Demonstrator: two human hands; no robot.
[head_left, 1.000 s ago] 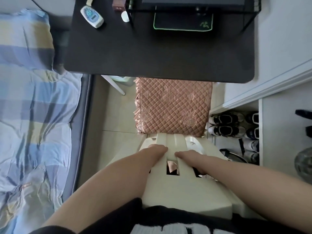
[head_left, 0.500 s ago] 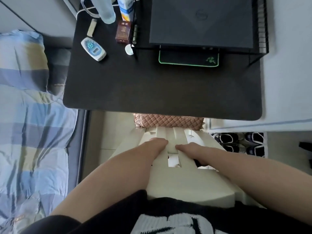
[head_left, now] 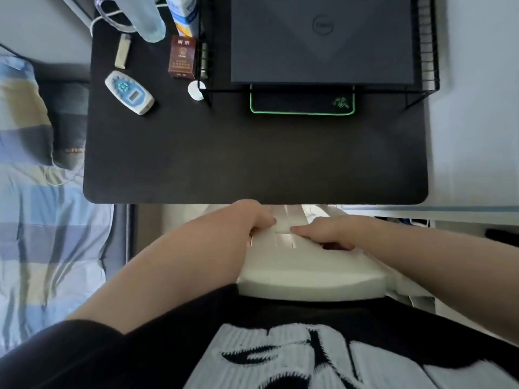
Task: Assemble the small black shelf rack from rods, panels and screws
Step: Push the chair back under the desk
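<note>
Black wire shelf rack (head_left: 427,49) stands upright at the far right of the dark rectangular desk top (head_left: 252,158), well apart from both hands. A closed dark grey laptop (head_left: 323,40) lies flat on its top tier. A black mouse pad with a green edge (head_left: 302,103) sits under the rack, its front strip sticking out past the rack's front rail.

Just beside the rack's left front post: a small white round object (head_left: 195,91), can't tell what it is. Further left on the desk are a red-brown cigarette box (head_left: 182,57) upright, a white and blue remote (head_left: 129,92) lying diagonal, a pale lighter (head_left: 122,50), a clear plastic bottle (head_left: 143,18) and a white-orange carton (head_left: 184,15).

Near edge of the desk: the left hand (head_left: 252,217) and right hand (head_left: 323,231) are both on the cream plastic slatted chair (head_left: 309,268), side by side with 1 slat between them. The left fingers wrap down over the slats. The right fingers curl under the slat edge. Both hands clamp the chair, neither touches the rack.

A blue and yellow plaid bed sheet (head_left: 42,220) runs along the left side.
</note>
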